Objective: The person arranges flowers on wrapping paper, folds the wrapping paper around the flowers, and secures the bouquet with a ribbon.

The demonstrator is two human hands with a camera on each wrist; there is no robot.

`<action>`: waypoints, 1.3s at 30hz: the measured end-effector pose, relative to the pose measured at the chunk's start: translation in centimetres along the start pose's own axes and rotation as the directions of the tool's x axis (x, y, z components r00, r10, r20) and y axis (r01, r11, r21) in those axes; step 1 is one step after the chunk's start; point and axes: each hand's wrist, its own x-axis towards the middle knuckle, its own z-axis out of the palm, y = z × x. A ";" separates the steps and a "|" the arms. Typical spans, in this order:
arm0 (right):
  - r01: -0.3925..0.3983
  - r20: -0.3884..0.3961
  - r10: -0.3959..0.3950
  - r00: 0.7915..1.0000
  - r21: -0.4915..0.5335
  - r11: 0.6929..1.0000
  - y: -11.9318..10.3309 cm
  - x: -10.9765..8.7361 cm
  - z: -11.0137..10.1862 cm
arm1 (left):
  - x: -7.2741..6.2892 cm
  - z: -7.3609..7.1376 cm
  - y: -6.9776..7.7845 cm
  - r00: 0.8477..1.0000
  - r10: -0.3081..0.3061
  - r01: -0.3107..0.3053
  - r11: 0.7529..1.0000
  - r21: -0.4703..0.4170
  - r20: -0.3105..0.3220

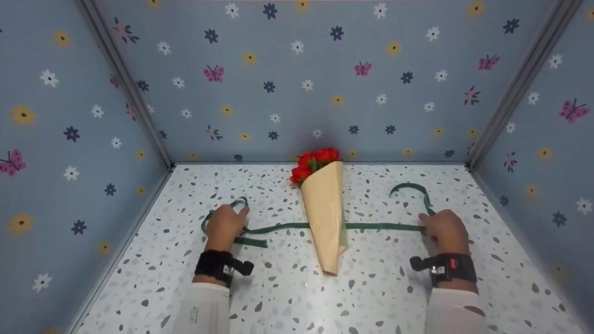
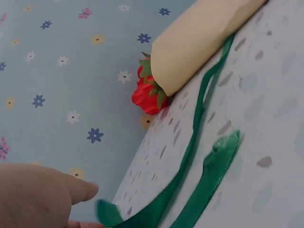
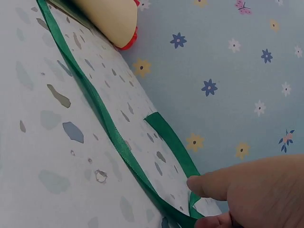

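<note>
A bouquet of red flowers (image 1: 301,174) lies wrapped in tan paper (image 1: 323,213), its blooms toward the back wall. A long green ribbon (image 1: 380,226) passes beneath the wrapped stems and stretches out to both sides. On the left, my left hand (image 1: 225,225) holds the ribbon, with a loop and a loose end lying around the hand. My right hand (image 1: 446,228) pinches the ribbon on the other side, and its free tail curls toward the back. Both wrist views show the ribbon running from the fingers to the paper cone.
The white speckled tabletop (image 1: 278,297) is bordered by blue panels (image 1: 297,106) with flower and butterfly prints at the back and sides. Grey metal strips (image 1: 130,88) line the corners. A black strap (image 1: 214,264) with a small device sits on each wrist.
</note>
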 end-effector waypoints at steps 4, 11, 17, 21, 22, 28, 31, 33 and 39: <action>0.021 0.051 -0.018 0.999 -0.050 0.999 0.0 0.2 0.0 | -0.3 0.3 -0.4 1.000 0.003 -0.003 0.993 0.121 0.001; 0.098 0.075 -0.095 0.993 -0.043 0.994 0.1 0.8 0.0 | -0.3 0.2 -0.3 0.997 0.036 -0.040 0.997 0.064 0.061; 0.180 0.007 -0.184 0.983 0.163 0.970 -0.8 1.2 -0.3 | -0.4 -0.3 1.1 0.996 0.089 -0.084 0.967 -0.241 0.009; 0.236 -0.049 -0.240 0.970 0.444 0.864 -2.6 0.5 0.0 | -1.0 -0.6 3.2 0.992 0.118 -0.124 0.880 -0.459 -0.042; 0.249 -0.064 -0.251 0.966 0.501 0.829 -3.2 0.2 0.1 | -1.2 -0.5 3.8 0.990 0.126 -0.138 0.856 -0.498 -0.057; 0.350 -0.147 -0.366 0.919 0.730 0.587 -6.6 -2.2 0.9 | -3.2 1.1 8.5 0.966 0.201 -0.259 0.771 -0.582 -0.164; 0.405 -0.175 -0.453 0.874 0.776 0.484 -8.2 -3.5 1.8 | -4.6 2.0 10.8 0.937 0.286 -0.348 0.723 -0.597 -0.200; 0.432 -0.184 -0.498 0.847 0.784 0.446 -9.3 -4.3 2.5 | -5.4 2.7 12.0 0.908 0.362 -0.411 0.680 -0.607 -0.210; 0.448 -0.099 -0.587 0.804 0.749 0.487 -12.1 -6.5 5.4 | -6.5 4.7 13.7 0.820 0.555 -0.520 0.619 -0.589 -0.140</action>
